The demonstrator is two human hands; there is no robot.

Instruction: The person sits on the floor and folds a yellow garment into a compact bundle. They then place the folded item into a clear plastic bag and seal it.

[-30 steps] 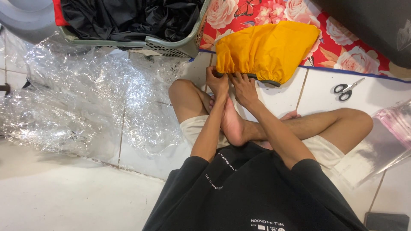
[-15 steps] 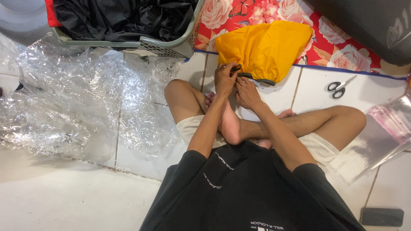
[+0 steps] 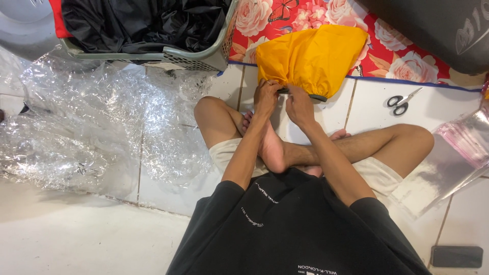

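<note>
laundry basket (image 3: 153, 53): cut off by top edge, black cloth inside only partly seen
grey round object (image 3: 23, 25): top-left corner, cropped, kind unclear
dark bag (image 3: 438, 25): top right, cropped
yellow fabric (image 3: 310, 58) dark hem: partly covered by left hand (image 3: 267, 94) and right hand (image 3: 299, 104)
plastic sleeves (image 3: 458, 153): ran off right edge

White tiled floor (image 3: 76, 244) in even light — a red floral mat (image 3: 407, 61) along its far edge
</note>
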